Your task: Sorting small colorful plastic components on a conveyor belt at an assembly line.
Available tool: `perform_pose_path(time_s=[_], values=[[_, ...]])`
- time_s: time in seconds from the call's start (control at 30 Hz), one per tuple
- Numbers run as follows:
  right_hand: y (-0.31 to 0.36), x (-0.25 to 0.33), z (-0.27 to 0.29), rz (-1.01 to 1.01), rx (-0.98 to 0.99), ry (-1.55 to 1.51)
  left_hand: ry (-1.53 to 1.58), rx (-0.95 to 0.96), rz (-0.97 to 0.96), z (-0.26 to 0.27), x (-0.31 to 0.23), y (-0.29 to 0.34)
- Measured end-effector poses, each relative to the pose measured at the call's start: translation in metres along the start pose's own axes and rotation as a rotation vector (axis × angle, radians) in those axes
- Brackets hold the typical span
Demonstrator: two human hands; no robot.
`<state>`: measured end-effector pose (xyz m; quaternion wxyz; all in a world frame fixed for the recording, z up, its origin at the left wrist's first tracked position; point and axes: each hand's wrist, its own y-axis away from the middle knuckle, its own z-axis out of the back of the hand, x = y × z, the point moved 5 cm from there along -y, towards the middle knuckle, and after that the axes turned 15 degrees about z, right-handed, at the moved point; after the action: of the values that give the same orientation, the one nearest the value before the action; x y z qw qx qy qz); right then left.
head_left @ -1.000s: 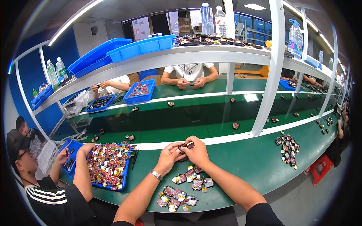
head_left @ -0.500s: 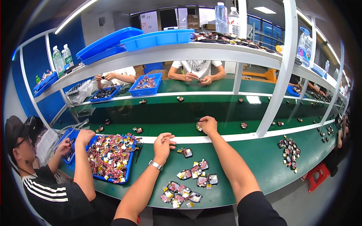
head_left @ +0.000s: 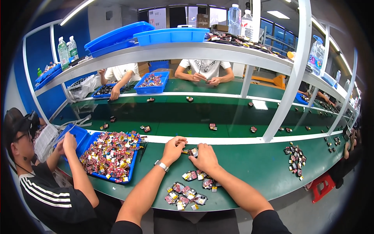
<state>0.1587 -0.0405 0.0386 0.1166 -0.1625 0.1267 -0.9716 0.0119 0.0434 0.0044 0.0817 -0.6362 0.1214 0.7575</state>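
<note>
My right hand [head_left: 205,159] rests on the green bench, thumb and fingers closed around a small electronic module [head_left: 193,151]. This module has a dark casing with pale and reddish parts. My left hand [head_left: 174,150], with a watch on its wrist, is beside the module's left end, its fingers curled together. Whether anything sits between those fingertips is hidden. Nearer to me lies a cluster of similar modules [head_left: 186,194], with dark rims, red boards and white-and-yellow pieces. A few more modules [head_left: 190,176] lie just beyond it, partly covered by my right forearm.
A blue tray [head_left: 132,163] heaped with red, white and yellow parts stands left, near a co-worker [head_left: 43,187]. Beyond a white rail [head_left: 233,140], single modules [head_left: 212,126] lie on a dark green strip. Another pile [head_left: 297,160] lies right. A shelf [head_left: 171,52] crosses above.
My right hand has come back from the strip beyond the rail to the module on the bench. My left hand has moved slightly right, its fingers curling in. A module shows on the strip where my hand was.
</note>
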Motion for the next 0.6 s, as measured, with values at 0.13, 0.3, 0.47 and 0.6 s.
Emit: perform_pose_path(time_s=[0.13,0.3,0.47,0.6], values=[[-0.003,-0.019,-0.006,0.264,-0.150,-0.236,-0.091,0.089,-0.005,-0.006,-0.009,0.001],[-0.002,-0.009,0.019,0.382,0.099,-0.445,-0.106,0.317,0.040,-0.017,-0.011,0.014],[-0.003,-0.012,0.020,0.293,0.061,-0.598,-0.060,0.393,0.059,-0.014,-0.008,0.010],[-0.001,-0.018,0.020,0.415,-0.046,-0.532,0.125,0.448,0.123,-0.021,-0.017,0.017]])
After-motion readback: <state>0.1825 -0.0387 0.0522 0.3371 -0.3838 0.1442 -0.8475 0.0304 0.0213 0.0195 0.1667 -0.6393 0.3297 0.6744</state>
